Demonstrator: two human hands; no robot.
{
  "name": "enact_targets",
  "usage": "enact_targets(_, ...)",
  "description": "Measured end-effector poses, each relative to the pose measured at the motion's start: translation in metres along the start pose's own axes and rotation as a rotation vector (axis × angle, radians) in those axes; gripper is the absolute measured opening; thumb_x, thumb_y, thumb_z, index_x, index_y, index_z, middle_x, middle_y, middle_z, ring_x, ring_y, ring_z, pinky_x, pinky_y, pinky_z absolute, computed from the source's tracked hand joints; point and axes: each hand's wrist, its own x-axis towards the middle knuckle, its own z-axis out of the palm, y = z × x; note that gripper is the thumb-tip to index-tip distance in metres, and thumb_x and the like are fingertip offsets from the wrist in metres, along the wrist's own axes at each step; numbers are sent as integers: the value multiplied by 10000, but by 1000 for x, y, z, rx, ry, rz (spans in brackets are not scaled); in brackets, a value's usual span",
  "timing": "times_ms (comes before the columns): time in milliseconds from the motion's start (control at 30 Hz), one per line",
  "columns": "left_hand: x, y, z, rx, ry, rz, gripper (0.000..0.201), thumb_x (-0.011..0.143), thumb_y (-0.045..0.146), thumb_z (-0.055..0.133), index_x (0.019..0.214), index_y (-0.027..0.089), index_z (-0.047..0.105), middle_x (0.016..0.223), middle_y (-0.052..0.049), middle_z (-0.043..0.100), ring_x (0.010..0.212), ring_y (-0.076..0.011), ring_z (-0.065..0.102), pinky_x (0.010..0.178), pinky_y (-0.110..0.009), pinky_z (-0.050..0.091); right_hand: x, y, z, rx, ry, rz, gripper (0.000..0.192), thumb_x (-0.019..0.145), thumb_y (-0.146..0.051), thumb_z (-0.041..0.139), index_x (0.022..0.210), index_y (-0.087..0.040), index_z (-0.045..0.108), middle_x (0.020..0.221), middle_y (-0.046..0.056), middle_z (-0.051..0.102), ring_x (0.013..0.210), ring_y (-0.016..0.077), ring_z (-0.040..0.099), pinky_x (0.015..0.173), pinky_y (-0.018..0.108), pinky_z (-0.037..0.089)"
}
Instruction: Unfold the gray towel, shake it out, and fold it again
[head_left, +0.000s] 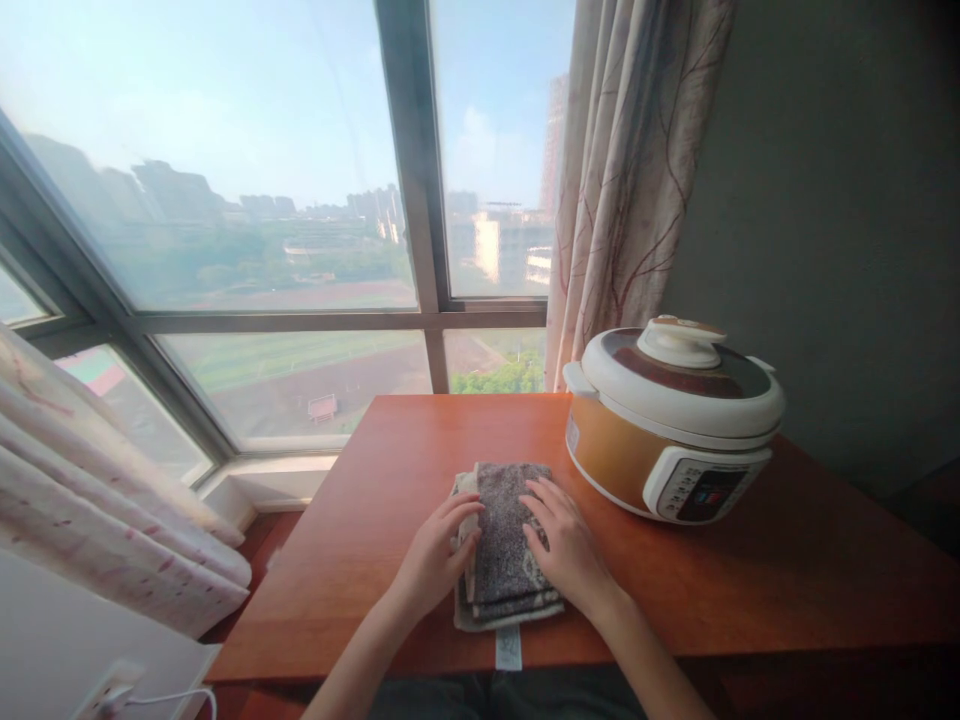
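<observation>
Head view: the left hand lies flat, fingers spread, its grip open and closed on nothing, fingertips pressing the left edge of a stack of folded cloths. The right hand rests the same way on the stack's right side, palm down, holding nothing. The stack, a dark speckled cloth on top, lies near the front edge of the reddish wooden surface, between both hands. An electric cooker with a white lid stands near, to the right. Behind it hangs a patterned curtain.
</observation>
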Motion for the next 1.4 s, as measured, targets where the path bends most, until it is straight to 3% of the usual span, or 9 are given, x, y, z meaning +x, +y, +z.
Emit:
enact_targets(167, -25, 12, -17, 30, -65, 32, 336, 863, 131, 559, 1152, 237, 694, 1294, -107, 656, 1207, -237, 623, 1047, -400, 516, -21, -20, -26, 70, -133, -80, 419, 827, -212, 696, 1241, -224, 637, 1321, 110, 621, 1272, 298, 530, 1098, 517, 446)
enact_targets(300, -35, 23, -18, 90, -177, 81, 478, 771, 15, 525, 1151, 256, 687, 1346, -86, 617, 1238, -241, 595, 1063, -416, 506, -29, -29, -29, 61, -205, -102, 448, 768, -190, 764, 1199, -240, 651, 1264, 91, 634, 1200, 300, 555, 1057, 499, 464)
enact_targets(400, -38, 26, -18, 168, -224, 105, 653, 682, -57, 476, 1212, 275, 664, 1420, -65, 564, 1306, -240, 540, 1118, -436, 460, -31, -29, -23, 57, -194, -114, 305, 820, -147, 706, 1107, -248, 681, 1179, 70, 660, 1112, 274, 590, 992, 468, 492)
enact_targets(500, -38, 26, -19, 223, -245, 113, 651, 691, -48, 500, 1227, 284, 661, 1461, -58, 539, 1339, -252, 507, 1138, -450, 441, -29, -26, -17, 99, -146, -122, 165, 918, -147, 587, 999, -239, 697, 1064, 55, 691, 1011, 236, 623, 925, 419, 512)
enact_targets(667, -30, 27, -22, 272, -287, 90, 506, 784, 70, 597, 1245, 271, 658, 1464, -80, 556, 1369, -304, 480, 1146, -521, 419, -25, -19, -11, 208, -97, -51, 225, 997, -222, 466, 978, -220, 691, 947, 56, 719, 899, 212, 658, 850, 368, 534)
enact_targets(900, -35, 24, -20, 214, -218, 63, 722, 722, 22, 622, 1382, 294, 513, 1511, -72, 505, 1355, -265, 502, 1136, -455, 439, -26, -22, -20, 287, -132, 15, 191, 958, -198, 495, 985, -214, 684, 992, 67, 714, 946, 219, 650, 890, 376, 529)
enact_targets(1133, -42, 27, -17, 200, -201, 5, 573, 694, 14, 663, 1192, 282, 576, 1415, -59, 552, 1257, -262, 569, 1074, -438, 486, -28, -38, -30, 187, -224, -41, 307, 784, -62, 647, 1023, -251, 681, 1091, 41, 653, 1036, 230, 586, 944, 397, 490)
enact_targets(1267, -43, 30, -18, 185, -160, -26, 408, 708, 40, 668, 1048, 250, 584, 1281, -61, 588, 1140, -240, 617, 993, -395, 528, -28, -35, -22, 173, -196, -55, 254, 816, -73, 641, 982, -256, 698, 1062, 39, 664, 1022, 232, 594, 932, 402, 488)
enact_targets(1400, -44, 29, -19, 180, -205, 1, 240, 779, 91, 657, 956, 244, 602, 1226, -54, 600, 1113, -231, 617, 978, -383, 526, -27, -28, -16, 236, -146, -31, 194, 893, -92, 562, 948, -229, 686, 984, 42, 691, 955, 216, 617, 909, 390, 502)
